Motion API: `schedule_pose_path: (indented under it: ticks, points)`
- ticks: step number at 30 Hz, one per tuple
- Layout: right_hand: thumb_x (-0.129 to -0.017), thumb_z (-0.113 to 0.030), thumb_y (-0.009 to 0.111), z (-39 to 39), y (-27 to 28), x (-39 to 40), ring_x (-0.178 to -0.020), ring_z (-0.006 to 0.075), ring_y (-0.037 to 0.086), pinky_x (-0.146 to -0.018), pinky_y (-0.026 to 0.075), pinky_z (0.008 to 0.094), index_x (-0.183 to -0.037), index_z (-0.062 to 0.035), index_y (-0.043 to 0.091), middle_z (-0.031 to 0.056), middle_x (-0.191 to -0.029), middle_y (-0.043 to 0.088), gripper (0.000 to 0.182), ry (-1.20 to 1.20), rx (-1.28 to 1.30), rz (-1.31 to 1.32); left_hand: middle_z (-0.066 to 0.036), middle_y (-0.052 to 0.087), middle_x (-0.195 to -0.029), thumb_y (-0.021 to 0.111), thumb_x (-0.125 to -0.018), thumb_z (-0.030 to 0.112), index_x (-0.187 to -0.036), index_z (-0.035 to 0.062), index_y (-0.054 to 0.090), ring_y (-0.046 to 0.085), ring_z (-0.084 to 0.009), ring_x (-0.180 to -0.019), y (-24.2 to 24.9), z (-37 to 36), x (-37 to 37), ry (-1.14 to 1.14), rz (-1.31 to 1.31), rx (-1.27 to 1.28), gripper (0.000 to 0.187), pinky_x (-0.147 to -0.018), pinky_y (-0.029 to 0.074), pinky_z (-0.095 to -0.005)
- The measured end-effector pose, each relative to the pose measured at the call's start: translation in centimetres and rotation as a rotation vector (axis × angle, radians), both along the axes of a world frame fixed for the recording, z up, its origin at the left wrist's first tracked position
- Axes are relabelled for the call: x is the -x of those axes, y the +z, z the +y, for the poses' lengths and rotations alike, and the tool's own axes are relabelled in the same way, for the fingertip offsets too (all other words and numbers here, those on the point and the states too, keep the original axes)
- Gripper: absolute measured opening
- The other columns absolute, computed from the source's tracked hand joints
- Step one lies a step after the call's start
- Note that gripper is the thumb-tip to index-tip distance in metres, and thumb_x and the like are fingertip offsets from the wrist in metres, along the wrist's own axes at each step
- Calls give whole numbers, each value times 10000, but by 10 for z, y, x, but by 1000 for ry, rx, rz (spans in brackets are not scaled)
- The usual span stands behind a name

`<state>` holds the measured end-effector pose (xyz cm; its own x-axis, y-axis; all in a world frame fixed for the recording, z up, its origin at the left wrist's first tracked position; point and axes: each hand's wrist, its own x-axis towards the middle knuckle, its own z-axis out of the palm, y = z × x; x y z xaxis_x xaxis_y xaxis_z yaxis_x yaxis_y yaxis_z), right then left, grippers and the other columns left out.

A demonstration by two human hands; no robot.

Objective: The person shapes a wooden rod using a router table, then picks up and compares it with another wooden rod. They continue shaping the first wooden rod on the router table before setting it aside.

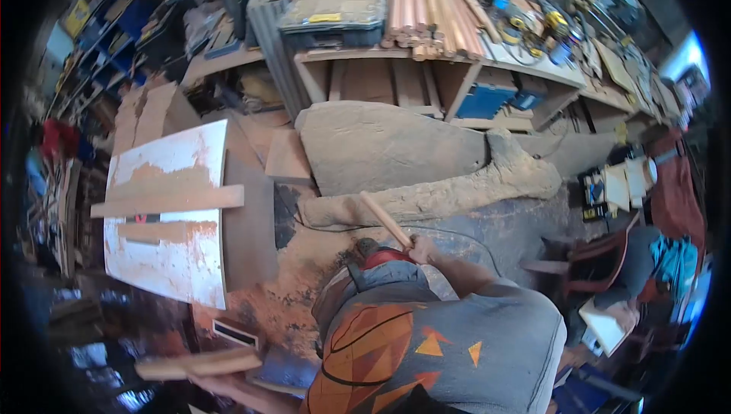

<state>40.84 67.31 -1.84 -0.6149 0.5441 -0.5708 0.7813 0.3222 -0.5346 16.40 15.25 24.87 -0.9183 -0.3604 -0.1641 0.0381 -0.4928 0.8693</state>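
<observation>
My right hand (423, 251) is closed round the lower end of a round wooden rod (387, 220), which slants up and to the left in front of my body. At the lower left, my left hand (199, 383) is partly hidden and blurred. It grips a longer, flat-looking piece of wood (202, 365), held roughly level beside me. Close to that wood, a small dark framed piece (234, 333) lies on the floor.
A white board (164, 262) with planks across it stands at left, over sawdust. A large log (434, 199) and slab (381, 143) lie ahead. Behind, a bench carries wooden rods (430, 14), a storage box (333, 3) and power tools. At right, a person (640, 269) sits holding a pale board.
</observation>
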Motion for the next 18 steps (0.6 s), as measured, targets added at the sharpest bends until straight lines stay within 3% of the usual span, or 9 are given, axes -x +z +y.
schedule_pose_path:
  ticks: [1, 2, 4, 6, 7, 10, 12, 14, 18]
  points:
    - [-805, -320, 697, 2, 2, -1, -986, 418, 702, -869, 549, 472, -1119, -30, 708, 265, -995, 722, 427, -127, 76, -40, -240, 543, -1366, 541, -986, 470, -1469, 11, 457, 617, -364, -1157, -16, 7, 13, 41, -28, 165, 672, -914, 550, -466]
    - [-805, -320, 697, 6, -2, -2, -986, 418, 702, -869, 549, 472, -1119, -30, 708, 265, -995, 722, 427, -91, 78, -46, -204, 501, -1404, 536, -996, 430, -1509, 30, 410, 608, -355, -1137, -32, 15, 25, 87, -68, 328, 663, -903, 547, -465]
    - [-822, -305, 688, 12, -18, -12, -987, 410, 705, -865, 551, 469, -1152, -36, 688, 259, -1007, 723, 425, -212, 45, 52, -133, 521, -1148, 534, -994, 384, -1497, 44, 358, 591, -246, -986, -23, 84, 45, -63, -40, 259, 631, -835, 521, -391]
    - [-845, -291, 666, 24, -27, -13, -973, 406, 706, -854, 550, 476, -1162, -40, 673, 253, -1010, 722, 405, -223, -34, 68, -119, 522, -1123, 493, -1013, 332, -1464, 40, 412, 590, -234, -951, -31, 140, 68, -62, 75, 363, 543, -812, 522, -365]
    - [-853, -287, 655, 30, -24, -9, -968, 408, 703, -850, 548, 479, -1169, -41, 666, 251, -1009, 721, 400, -237, -46, 60, -143, 527, -1198, 477, -1010, 280, -1497, 54, 402, 591, -252, -1036, -52, 139, 89, -89, -20, 295, 542, -872, 523, -393]
    - [-870, -276, 624, 54, -18, 8, -963, 436, 688, -843, 541, 497, -1200, -38, 640, 259, -990, 713, 408, -296, -49, 82, -171, 520, -1288, 479, -1001, 260, -1555, 75, 344, 568, -272, -1152, -53, 192, 112, -204, 53, 360, 599, -953, 506, -428]
    - [-865, -282, 624, 72, 2, 22, -977, 457, 676, -856, 531, 515, -1224, -30, 623, 270, -1002, 706, 438, -274, -56, 106, -186, 502, -1354, 460, -973, 202, -1587, 78, 299, 534, -290, -1237, -32, 233, 110, -262, 52, 302, 647, -1018, 478, -455]
    - [-857, -283, 628, 82, 6, 31, -978, 469, 669, -858, 523, 535, -1229, -31, 619, 279, -1000, 700, 449, -299, -112, 146, -211, 361, -1565, 438, -925, 111, -1605, 68, 271, 476, -362, -1359, -12, 265, 105, -350, 18, 204, 702, -1112, 435, -450]
    - [-842, -300, 647, 90, 10, 39, -962, 460, 677, -850, 529, 538, -1181, -33, 644, 280, -995, 700, 431, -314, -156, 173, -208, 394, -1544, 432, -905, 62, -1606, 77, 270, 532, -353, -1298, -7, 288, 106, -362, 21, 347, 720, -1057, 493, -443]
